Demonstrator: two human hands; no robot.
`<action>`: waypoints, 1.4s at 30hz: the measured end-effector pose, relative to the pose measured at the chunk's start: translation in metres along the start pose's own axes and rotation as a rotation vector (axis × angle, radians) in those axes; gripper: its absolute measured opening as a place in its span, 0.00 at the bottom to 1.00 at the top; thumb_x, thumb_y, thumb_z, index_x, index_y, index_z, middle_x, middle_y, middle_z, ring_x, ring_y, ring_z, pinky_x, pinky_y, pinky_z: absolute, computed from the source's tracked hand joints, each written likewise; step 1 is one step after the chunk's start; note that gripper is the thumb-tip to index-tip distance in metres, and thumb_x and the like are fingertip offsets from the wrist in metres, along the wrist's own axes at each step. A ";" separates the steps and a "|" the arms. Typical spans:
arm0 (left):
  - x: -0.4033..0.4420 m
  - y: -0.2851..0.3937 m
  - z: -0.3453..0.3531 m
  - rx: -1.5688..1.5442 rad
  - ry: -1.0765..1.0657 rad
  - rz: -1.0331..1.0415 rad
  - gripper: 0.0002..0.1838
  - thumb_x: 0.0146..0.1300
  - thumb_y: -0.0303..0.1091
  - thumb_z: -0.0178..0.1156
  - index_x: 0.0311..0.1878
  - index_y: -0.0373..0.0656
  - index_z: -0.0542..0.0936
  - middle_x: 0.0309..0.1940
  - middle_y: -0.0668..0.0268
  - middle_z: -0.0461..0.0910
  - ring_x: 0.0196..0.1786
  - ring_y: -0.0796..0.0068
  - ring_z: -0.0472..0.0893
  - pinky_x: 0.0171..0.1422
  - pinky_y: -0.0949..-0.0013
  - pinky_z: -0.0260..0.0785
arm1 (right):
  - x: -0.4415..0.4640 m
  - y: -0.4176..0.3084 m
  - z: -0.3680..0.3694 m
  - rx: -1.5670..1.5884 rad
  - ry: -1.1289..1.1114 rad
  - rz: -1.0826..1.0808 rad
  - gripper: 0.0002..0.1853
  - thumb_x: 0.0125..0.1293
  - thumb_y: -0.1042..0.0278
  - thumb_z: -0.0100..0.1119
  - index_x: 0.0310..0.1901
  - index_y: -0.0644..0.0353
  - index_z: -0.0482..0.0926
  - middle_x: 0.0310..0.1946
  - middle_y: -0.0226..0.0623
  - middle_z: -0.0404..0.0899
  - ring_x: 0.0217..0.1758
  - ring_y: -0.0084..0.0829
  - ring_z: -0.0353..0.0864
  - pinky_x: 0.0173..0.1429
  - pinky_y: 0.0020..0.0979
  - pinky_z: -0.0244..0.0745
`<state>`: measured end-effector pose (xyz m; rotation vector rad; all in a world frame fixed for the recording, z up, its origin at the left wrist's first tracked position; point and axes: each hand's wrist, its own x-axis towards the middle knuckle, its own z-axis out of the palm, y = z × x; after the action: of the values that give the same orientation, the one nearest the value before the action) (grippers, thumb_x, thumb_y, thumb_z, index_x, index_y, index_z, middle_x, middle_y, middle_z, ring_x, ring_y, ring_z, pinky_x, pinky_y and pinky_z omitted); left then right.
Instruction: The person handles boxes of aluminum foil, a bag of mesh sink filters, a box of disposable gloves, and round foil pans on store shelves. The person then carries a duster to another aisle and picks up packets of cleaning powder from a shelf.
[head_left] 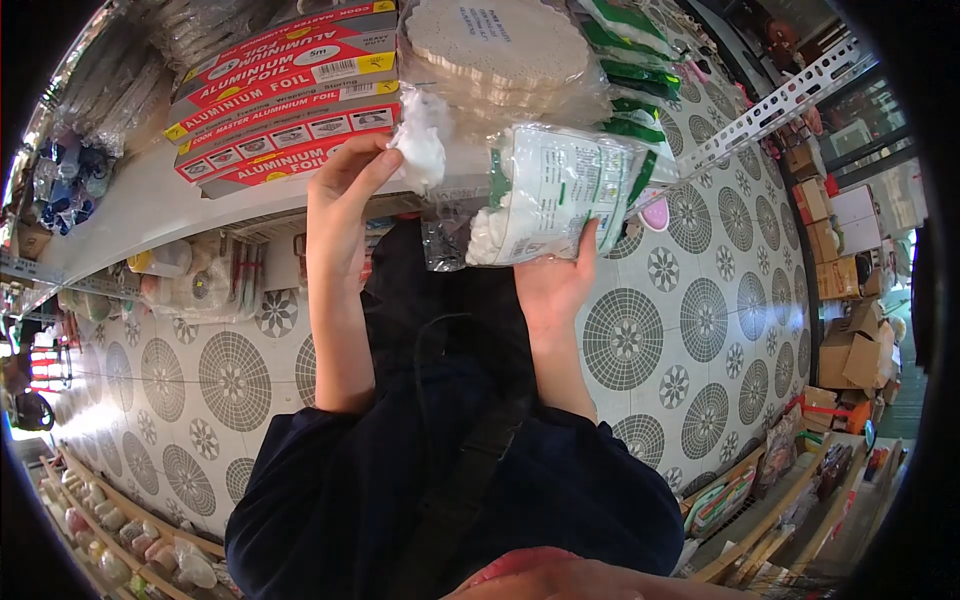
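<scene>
Foil boxes [290, 100] on shelf [130, 210], doily pk [500, 50] to R, cotton wad [424, 150] in L hand [345, 185] nr boxes, cotton bag [560, 190] in R hand [560, 285], cartons [855, 352] far R.

At your 10 to 11 o'clock, red and yellow aluminium foil boxes [285, 90] lie stacked on a pale shelf [130, 225], their lettering facing you. At 12 you have a clear-wrapped pack of scalloped paper doilies [500, 50], its top face printed. A perforated metal bar [780, 105] slants across your 2 o'clock. You see open cardboard boxes [862, 350] at 3, and a wooden-edged rack [780, 530] at 4. Your 8 o'clock shows another loaded rack [130, 540]. Grey circular medallions pattern the floor [625, 340] around you.
</scene>
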<state>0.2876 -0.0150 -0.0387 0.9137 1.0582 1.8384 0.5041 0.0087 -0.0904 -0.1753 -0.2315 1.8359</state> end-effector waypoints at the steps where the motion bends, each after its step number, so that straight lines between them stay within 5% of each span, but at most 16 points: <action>1: -0.001 0.003 0.000 -0.029 -0.003 -0.007 0.08 0.59 0.27 0.64 0.42 0.38 0.81 0.38 0.67 0.81 0.47 0.78 0.77 0.57 0.72 0.65 | -0.001 -0.003 0.001 -0.017 0.011 -0.035 0.26 0.73 0.50 0.43 0.68 0.53 0.62 0.67 0.31 0.65 0.70 0.34 0.61 0.74 0.44 0.51; 8: -0.003 0.011 -0.006 -0.187 -0.051 0.003 0.09 0.60 0.27 0.63 0.43 0.39 0.79 0.40 0.67 0.81 0.47 0.78 0.77 0.58 0.72 0.64 | 0.046 -0.027 0.064 -0.425 0.058 -0.357 0.27 0.73 0.49 0.43 0.66 0.56 0.62 0.65 0.36 0.67 0.65 0.37 0.68 0.69 0.43 0.60; 13: -0.008 0.010 -0.009 -0.178 -0.073 -0.019 0.09 0.60 0.27 0.64 0.43 0.39 0.79 0.40 0.68 0.80 0.46 0.78 0.77 0.56 0.73 0.64 | 0.113 -0.031 0.102 -0.572 -0.092 -0.166 0.28 0.68 0.50 0.54 0.59 0.64 0.66 0.49 0.42 0.76 0.50 0.37 0.78 0.50 0.40 0.77; 16: -0.011 0.012 -0.010 -0.150 -0.072 -0.024 0.09 0.59 0.26 0.64 0.43 0.38 0.79 0.39 0.68 0.79 0.45 0.79 0.77 0.54 0.74 0.65 | 0.118 -0.027 0.101 -0.854 -0.146 -0.009 0.27 0.68 0.48 0.55 0.57 0.63 0.70 0.43 0.42 0.79 0.42 0.34 0.79 0.47 0.39 0.77; 17: -0.012 0.011 -0.010 -0.140 -0.067 -0.027 0.09 0.58 0.25 0.65 0.42 0.38 0.79 0.38 0.68 0.79 0.45 0.80 0.77 0.53 0.75 0.65 | 0.109 -0.020 0.098 -0.882 -0.076 -0.100 0.21 0.67 0.53 0.57 0.50 0.63 0.76 0.35 0.38 0.79 0.35 0.28 0.78 0.42 0.31 0.75; 20: -0.011 0.010 -0.010 -0.079 -0.144 -0.041 0.08 0.57 0.24 0.66 0.40 0.38 0.79 0.38 0.68 0.79 0.44 0.80 0.77 0.52 0.75 0.66 | 0.078 -0.003 0.094 -1.351 -0.221 -0.247 0.18 0.64 0.55 0.60 0.44 0.64 0.80 0.34 0.32 0.77 0.32 0.21 0.74 0.35 0.24 0.70; 25: -0.013 0.009 0.001 -0.068 -0.289 -0.147 0.07 0.57 0.24 0.66 0.38 0.37 0.80 0.36 0.68 0.79 0.42 0.81 0.77 0.50 0.74 0.67 | 0.054 0.003 0.095 -1.448 -0.526 -0.333 0.10 0.55 0.70 0.69 0.38 0.64 0.82 0.31 0.26 0.74 0.31 0.16 0.68 0.37 0.21 0.63; 34: -0.011 -0.005 -0.007 -0.291 -0.168 -0.135 0.04 0.62 0.28 0.61 0.39 0.40 0.78 0.37 0.68 0.79 0.43 0.79 0.76 0.52 0.73 0.65 | 0.035 -0.012 0.091 -1.117 -0.125 -0.365 0.07 0.58 0.72 0.66 0.36 0.66 0.81 0.30 0.26 0.76 0.34 0.16 0.69 0.42 0.21 0.63; 42: -0.013 -0.001 -0.003 -0.296 -0.129 -0.148 0.05 0.63 0.29 0.61 0.40 0.41 0.78 0.37 0.68 0.79 0.44 0.78 0.75 0.53 0.73 0.64 | 0.036 -0.017 0.075 -0.992 -0.054 -0.269 0.08 0.59 0.67 0.66 0.34 0.63 0.81 0.28 0.26 0.76 0.33 0.19 0.68 0.42 0.22 0.61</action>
<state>0.2906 -0.0274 -0.0432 0.7456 0.7297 1.7303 0.4919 0.0424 -0.0135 -0.7382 -1.1370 1.3223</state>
